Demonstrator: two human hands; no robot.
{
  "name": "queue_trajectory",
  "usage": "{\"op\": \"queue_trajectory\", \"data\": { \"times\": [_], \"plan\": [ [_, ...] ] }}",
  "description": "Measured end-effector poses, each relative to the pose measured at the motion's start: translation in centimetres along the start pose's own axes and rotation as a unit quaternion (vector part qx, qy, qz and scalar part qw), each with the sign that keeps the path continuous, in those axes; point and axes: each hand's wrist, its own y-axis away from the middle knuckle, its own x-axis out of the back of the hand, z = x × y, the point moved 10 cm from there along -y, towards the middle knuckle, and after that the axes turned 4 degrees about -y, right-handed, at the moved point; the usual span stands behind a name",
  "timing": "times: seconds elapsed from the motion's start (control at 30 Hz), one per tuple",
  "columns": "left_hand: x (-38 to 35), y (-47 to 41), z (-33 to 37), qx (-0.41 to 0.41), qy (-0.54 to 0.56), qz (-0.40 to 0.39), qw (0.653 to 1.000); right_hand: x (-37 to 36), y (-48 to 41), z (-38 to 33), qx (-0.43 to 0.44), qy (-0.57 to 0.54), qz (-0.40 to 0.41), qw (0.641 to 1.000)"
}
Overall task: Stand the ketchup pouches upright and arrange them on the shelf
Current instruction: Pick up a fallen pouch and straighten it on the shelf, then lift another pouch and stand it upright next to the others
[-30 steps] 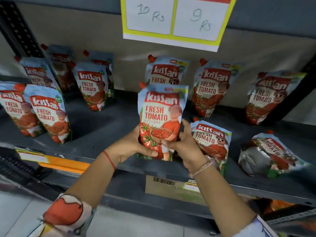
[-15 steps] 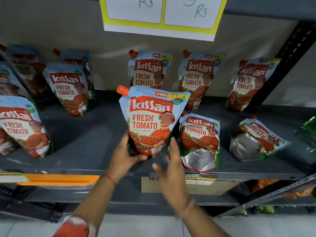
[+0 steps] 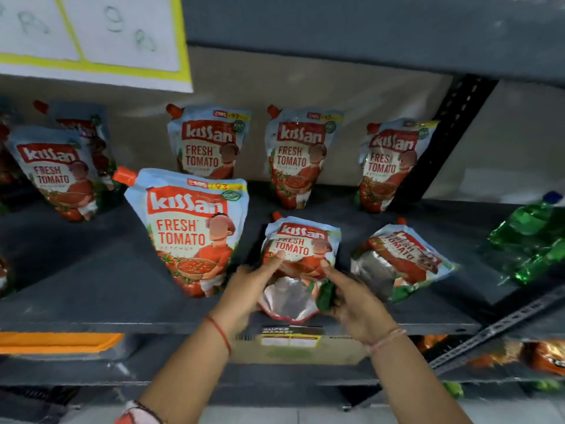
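Both your hands are on the slumped ketchup pouch (image 3: 301, 264) at the front of the shelf (image 3: 91, 289). Your left hand (image 3: 247, 289) grips its left side, fingers curled onto the printed front and thumb tucked at the silver base. Your right hand (image 3: 351, 298) takes the right edge, forefinger pressed on the label, the other fingers folded round the green corner. That pouch leans back, its silver bottom turned up toward you, right at the shelf's front lip.

Just to its left, a big pouch (image 3: 189, 231) stands upright on its own, orange cap at the top left. To the right, another pouch (image 3: 397, 258) lies tipped over, silver base showing. Along the back wall, three pouches stand in a row: one (image 3: 208, 142), a second (image 3: 301, 154), a third (image 3: 391, 163). More stand at far left (image 3: 55, 172). Green bottles (image 3: 532, 237) sit at the right end, and a paper price sign (image 3: 91, 41) hangs overhead.
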Motion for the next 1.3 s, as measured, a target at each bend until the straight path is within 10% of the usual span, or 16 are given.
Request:
{"op": "queue_trajectory", "data": {
  "times": [0.17,0.33,0.7,0.83,0.97,1.13,1.3],
  "plan": [
    [-3.2,0.1,-0.7,0.065,-0.031,-0.209,0.975,-1.2,-0.2,-1.4,-0.023,0.060,-0.156,0.986],
    [-2.0,-1.1,1.4,-0.096,-0.057,-0.117,0.987,-3.0,0.5,-6.1,0.182,0.173,-0.178,0.951],
    [0.4,-2.2,-1.0,-0.204,-0.167,0.033,0.964,-1.8,1.5,-3.7,0.370,0.304,-0.012,0.878],
    [1.2,4.5,-1.8,-0.295,-0.205,0.275,0.892,0.6,5.6,-1.2,0.384,0.344,0.030,0.856],
    [-8.3,6.0,-3.2,-0.341,-0.292,0.133,0.884,6.7,10.9,-3.7,0.454,0.282,0.205,0.820],
    [-15.4,-1.0,0.5,-0.133,-0.077,0.044,0.987,13.9,4.7,-5.0,0.189,-0.075,0.234,0.951],
    [-15.8,-4.2,1.2,0.021,-0.016,0.061,0.998,14.6,2.2,-5.7,0.012,-0.131,0.131,0.983]
  ]
}}
